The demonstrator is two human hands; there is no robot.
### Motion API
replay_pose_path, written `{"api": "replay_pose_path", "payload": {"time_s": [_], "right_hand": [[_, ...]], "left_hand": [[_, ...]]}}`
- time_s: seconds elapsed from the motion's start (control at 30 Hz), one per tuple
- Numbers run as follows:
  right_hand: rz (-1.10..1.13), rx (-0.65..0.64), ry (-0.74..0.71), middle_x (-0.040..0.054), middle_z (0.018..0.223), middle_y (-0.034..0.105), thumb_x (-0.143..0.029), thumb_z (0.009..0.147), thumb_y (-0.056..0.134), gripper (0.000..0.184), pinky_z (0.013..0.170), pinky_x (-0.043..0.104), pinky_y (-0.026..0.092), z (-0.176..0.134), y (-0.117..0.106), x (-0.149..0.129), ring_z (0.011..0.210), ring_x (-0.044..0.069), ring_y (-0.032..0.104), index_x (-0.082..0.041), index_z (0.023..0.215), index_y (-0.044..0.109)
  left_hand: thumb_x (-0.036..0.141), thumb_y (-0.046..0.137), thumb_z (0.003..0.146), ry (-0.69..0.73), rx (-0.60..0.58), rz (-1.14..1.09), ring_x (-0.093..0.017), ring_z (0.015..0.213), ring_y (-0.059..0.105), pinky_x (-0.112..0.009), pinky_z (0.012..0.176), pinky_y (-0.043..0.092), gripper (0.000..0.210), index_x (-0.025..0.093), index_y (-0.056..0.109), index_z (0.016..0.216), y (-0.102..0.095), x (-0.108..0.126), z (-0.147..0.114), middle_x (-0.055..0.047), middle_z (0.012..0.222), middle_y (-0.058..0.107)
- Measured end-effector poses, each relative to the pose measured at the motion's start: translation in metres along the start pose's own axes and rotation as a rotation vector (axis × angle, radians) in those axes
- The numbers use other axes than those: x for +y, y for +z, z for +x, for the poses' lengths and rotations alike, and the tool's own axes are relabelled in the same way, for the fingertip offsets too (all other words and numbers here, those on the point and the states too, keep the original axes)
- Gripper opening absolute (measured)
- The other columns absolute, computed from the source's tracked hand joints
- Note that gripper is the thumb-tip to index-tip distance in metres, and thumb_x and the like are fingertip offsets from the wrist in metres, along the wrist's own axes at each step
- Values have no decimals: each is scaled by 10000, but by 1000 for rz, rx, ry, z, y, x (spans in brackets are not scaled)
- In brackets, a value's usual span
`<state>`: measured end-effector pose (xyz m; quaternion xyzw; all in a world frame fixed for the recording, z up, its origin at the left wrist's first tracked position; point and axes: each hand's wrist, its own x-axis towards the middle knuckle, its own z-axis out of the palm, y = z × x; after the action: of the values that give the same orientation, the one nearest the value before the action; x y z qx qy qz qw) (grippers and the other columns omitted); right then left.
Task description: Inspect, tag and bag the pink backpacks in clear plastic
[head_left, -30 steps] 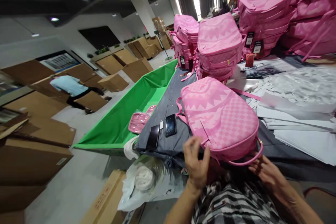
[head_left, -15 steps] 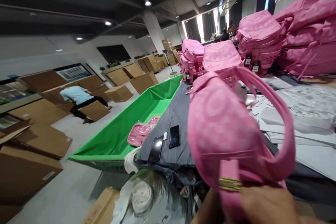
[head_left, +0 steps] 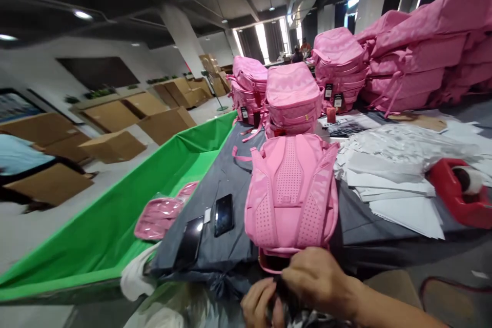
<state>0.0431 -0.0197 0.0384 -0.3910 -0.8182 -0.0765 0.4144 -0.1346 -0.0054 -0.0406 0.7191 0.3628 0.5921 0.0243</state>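
Along the near edge of the dark-covered table, the pink backpack has been turned over since a moment ago, its front now hidden underneath, so its straps are left exposed. At its near end, the right hand and left hand are held close together by the carry loop, fingers curled; whether anything is gripped cannot be told. The left is cut off below, and the dark patch between them cannot be made out.

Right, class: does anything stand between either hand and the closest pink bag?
Nothing visible does. The right hand is at the near end of the bag, overlapping its loop in view; the left hand is just below that loop. Whether either touches it is unclear.
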Motion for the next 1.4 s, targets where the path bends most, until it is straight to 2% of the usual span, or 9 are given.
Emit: {"api": "replay_pose_path", "payload": {"time_s": [0.17, 0.27, 0.4, 0.7, 0.87, 1.0, 1.07, 1.2, 1.4], "right_hand": [[-65, 92, 645, 49, 833, 724, -409, 1009, 517, 249, 684, 276, 546, -85, -110, 62, 741, 167, 680, -215, 971, 670], [-160, 108, 995, 90, 888, 742, -666, 899, 542, 472, 600, 315, 535, -145, -167, 116, 750, 222, 682, -220, 926, 695], [-205, -32, 1089, 110, 925, 741, -830, 661, 631, 644, 732, 398, 545, -193, -208, 179, 854, 287, 676, -236, 901, 693], [-211, -134, 1145, 71, 718, 670, -846, 722, 535, 630, 625, 323, 441, -217, -201, 220, 691, 216, 584, -231, 686, 665], [-230, -180, 1037, 81, 761, 676, -842, 810, 419, 664, 665, 348, 465, -210, -205, 219, 725, 231, 611, -238, 704, 673], [-449, -129, 785, 130, 888, 698, -721, 949, 305, 628, 769, 405, 477, -189, -213, 212, 823, 266, 628, -230, 798, 666], [-512, -93, 742, 136, 852, 699, -678, 979, 275, 604, 774, 405, 475, -182, -218, 209, 811, 268, 628, -224, 821, 641], [-407, -160, 862, 94, 812, 702, -742, 924, 365, 563, 718, 369, 497, -186, -226, 203, 731, 242, 639, -241, 843, 608], [-303, -152, 837, 134, 989, 739, -796, 850, 460, 616, 875, 451, 520, -211, -220, 201, 947, 296, 681, -240, 897, 722]], "left_hand": [[222, 561, 948, 509, -262, 142, -271, 1218, 622, -442, 1153, 350, 378, 177, 620, 1319, 59, 1, 75, -124, 1210, 719], [352, 455, 1001, 548, -296, 187, -264, 1123, 678, -412, 1146, 341, 470, 103, 564, 1385, 71, -25, 103, -156, 1197, 731], [241, 432, 984, 520, -300, 175, -236, 1008, 722, -391, 1079, 400, 428, 117, 569, 1371, 58, -55, 107, -135, 1127, 760], [256, 370, 1001, 543, -349, 126, -238, 1051, 713, -393, 1074, 411, 459, 116, 551, 1399, 45, -72, 103, -153, 1168, 745], [302, 412, 996, 356, -436, 69, -229, 1066, 697, -394, 1052, 456, 382, 197, 618, 1300, 37, -69, 110, -83, 1185, 741], [292, 446, 998, 28, -289, 14, -227, 1132, 645, -354, 924, 533, 317, 212, 609, 1258, 31, -26, 117, -77, 1228, 688], [224, 512, 968, 92, -260, -76, -211, 1129, 627, -340, 948, 525, 288, 217, 611, 1238, 37, 9, 114, -72, 1197, 676], [100, 534, 916, 350, -492, -413, -207, 1135, 607, -356, 983, 528, 302, 212, 615, 1184, 69, 72, 93, -83, 1160, 682], [123, 550, 924, 99, -717, -699, -203, 1080, 618, -368, 939, 550, 188, 206, 635, 1071, 109, 102, 53, -97, 1127, 673]]}}
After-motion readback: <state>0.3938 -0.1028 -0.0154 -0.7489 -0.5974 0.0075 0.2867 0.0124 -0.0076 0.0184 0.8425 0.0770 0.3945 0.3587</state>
